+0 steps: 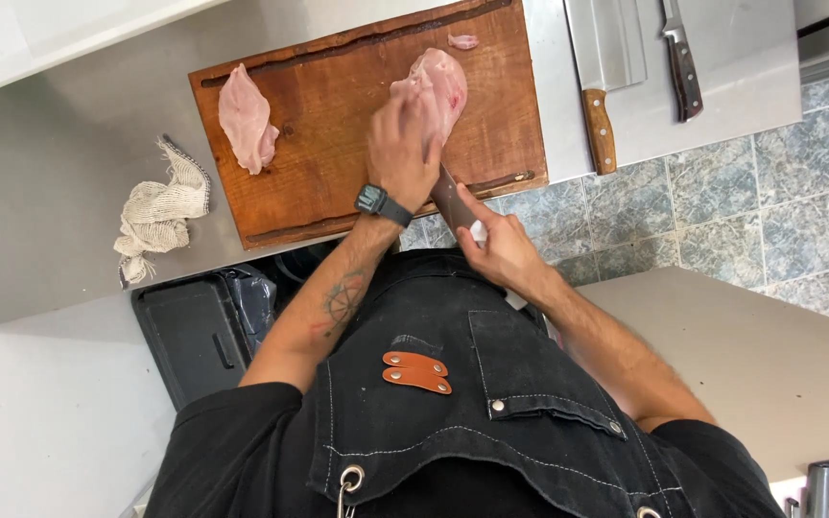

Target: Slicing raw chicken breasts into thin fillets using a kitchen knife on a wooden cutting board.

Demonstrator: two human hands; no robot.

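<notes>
At left centre a cloth (160, 211) is seen, then a fillet (247, 115) on the board (328, 105). At upper centre the breast (438, 77) is pressed under the left hand (403, 144), fingers together and partly blurred. The knife (448, 201) is gripped by the right hand (496, 240), its blade hidden. The cleaver (606, 67) is cut off at the top.

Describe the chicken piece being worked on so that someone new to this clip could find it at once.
Start at the brown wooden cutting board on the steel counter. Three pink raw pieces lie on it; the chicken piece meant sits toward the cleaver side. It is the only one pressed by the left hand, whereas the other fillet and the small scrap lie untouched.
</notes>
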